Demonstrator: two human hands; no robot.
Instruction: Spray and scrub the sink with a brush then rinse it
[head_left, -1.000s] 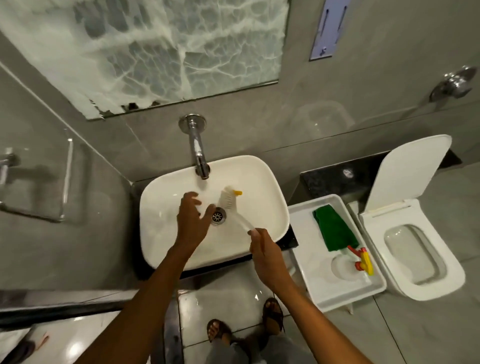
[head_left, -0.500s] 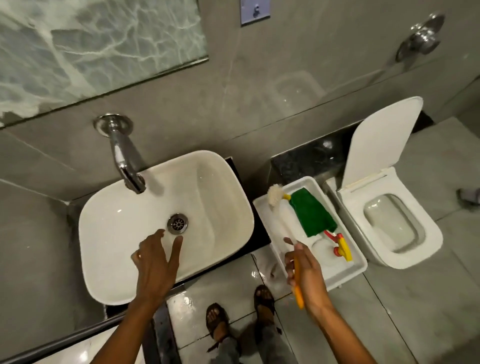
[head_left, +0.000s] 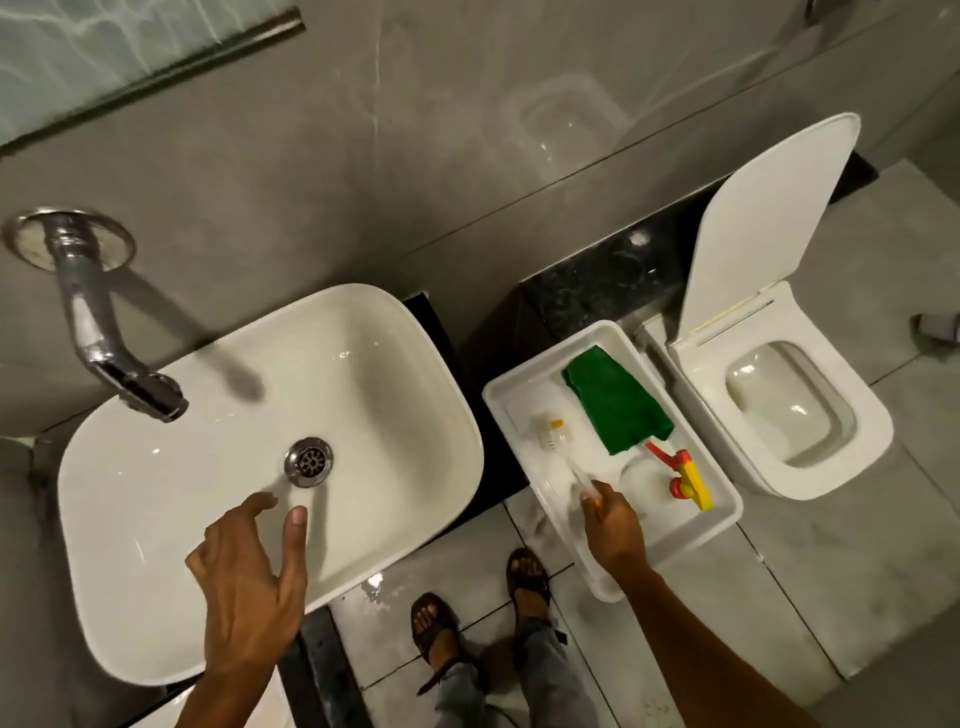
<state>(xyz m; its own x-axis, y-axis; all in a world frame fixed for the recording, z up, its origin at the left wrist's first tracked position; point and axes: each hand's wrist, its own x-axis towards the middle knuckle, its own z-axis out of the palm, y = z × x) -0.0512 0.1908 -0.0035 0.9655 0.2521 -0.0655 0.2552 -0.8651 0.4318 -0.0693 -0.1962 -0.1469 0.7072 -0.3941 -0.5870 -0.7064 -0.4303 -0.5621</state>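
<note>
We see the clear-handled white-bristled brush (head_left: 558, 451) lying in the white rectangular plastic tray (head_left: 724, 525) beside a green cloth (head_left: 615, 408) and spray bottle (head_left: 685, 478), our right hand (head_left: 613, 525) pinching its handle, left hand (head_left: 249, 587) spread over the white ceramic sink (head_left: 405, 374)

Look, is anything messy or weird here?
Mostly tidy. The floor is wet beside the sink, and the spray bottle lies on its side in the tray. The right hand holds the brush there.
</note>
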